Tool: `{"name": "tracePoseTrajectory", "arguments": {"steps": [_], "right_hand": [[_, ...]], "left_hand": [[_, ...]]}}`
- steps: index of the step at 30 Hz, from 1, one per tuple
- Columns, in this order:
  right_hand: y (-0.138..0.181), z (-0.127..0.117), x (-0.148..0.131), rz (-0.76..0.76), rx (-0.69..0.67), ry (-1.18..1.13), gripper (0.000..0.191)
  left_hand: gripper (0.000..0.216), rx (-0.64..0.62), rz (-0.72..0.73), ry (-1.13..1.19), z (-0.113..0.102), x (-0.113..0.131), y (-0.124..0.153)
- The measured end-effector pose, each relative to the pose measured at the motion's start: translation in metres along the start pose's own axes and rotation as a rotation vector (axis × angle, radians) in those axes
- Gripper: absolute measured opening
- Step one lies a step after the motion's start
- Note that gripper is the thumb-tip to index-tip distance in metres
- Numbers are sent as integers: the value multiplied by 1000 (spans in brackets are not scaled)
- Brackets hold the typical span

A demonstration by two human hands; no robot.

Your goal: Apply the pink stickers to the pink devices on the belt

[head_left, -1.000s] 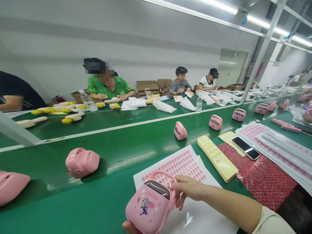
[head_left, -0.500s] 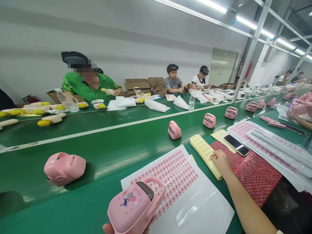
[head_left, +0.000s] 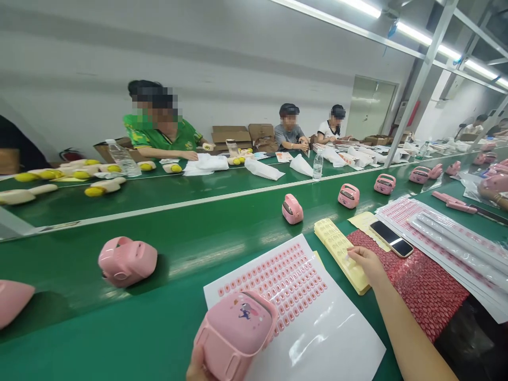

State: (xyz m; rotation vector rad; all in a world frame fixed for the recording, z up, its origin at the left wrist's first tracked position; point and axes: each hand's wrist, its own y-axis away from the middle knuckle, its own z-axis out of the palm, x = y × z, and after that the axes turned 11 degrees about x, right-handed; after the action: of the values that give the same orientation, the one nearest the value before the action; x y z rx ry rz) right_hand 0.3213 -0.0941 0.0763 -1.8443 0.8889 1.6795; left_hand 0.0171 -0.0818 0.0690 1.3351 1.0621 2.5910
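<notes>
My left hand (head_left: pixel 197 365) is closed around a pink handled case (head_left: pixel 234 333), tilted so its cartoon-printed face and underside show. Behind the case lies a white sheet (head_left: pixel 317 338) with rows of small red-and-pink oval stickers (head_left: pixel 273 264). My right hand (head_left: pixel 367 263) is closed in a pinch at the edge of a stack of yellow label sheets (head_left: pixel 337 248). A small pale sticker (head_left: pixel 348 257) shows at its fingertips. Under my right forearm is a red patterned mat (head_left: pixel 416 280), with a phone (head_left: pixel 391 238) at its far edge.
Pink cases like mine (head_left: pixel 127 262) stand in a line along the green belt (head_left: pixel 222 227). More sticker sheets (head_left: pixel 448 238) lie at right, beside a pink-handled tool (head_left: pixel 454 202). Across the belt, co-workers (head_left: pixel 166 132) sit by water bottles (head_left: pixel 317 165) and white bags (head_left: pixel 264 169).
The case in my left hand has tipped, showing its underside. My right hand has drawn slightly back, a small pale sticker now visible at its fingertips. Another pink case has entered at left.
</notes>
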Motion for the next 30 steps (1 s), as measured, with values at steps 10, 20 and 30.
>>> {"name": "tracePoseTrajectory", "arguments": {"steps": [10,20,30], "right_hand": [[86,96,-53,61,-711,-138,27],[103,125,-52,-12,-780,66,14],[103,124,-49,-1,-770,107,12]], "left_hand": [[74,-97,335,-125,5,-18,4],[71,-148,350,-224,4,-17,6],[67,-124,341,-214,4,-18,7]]}}
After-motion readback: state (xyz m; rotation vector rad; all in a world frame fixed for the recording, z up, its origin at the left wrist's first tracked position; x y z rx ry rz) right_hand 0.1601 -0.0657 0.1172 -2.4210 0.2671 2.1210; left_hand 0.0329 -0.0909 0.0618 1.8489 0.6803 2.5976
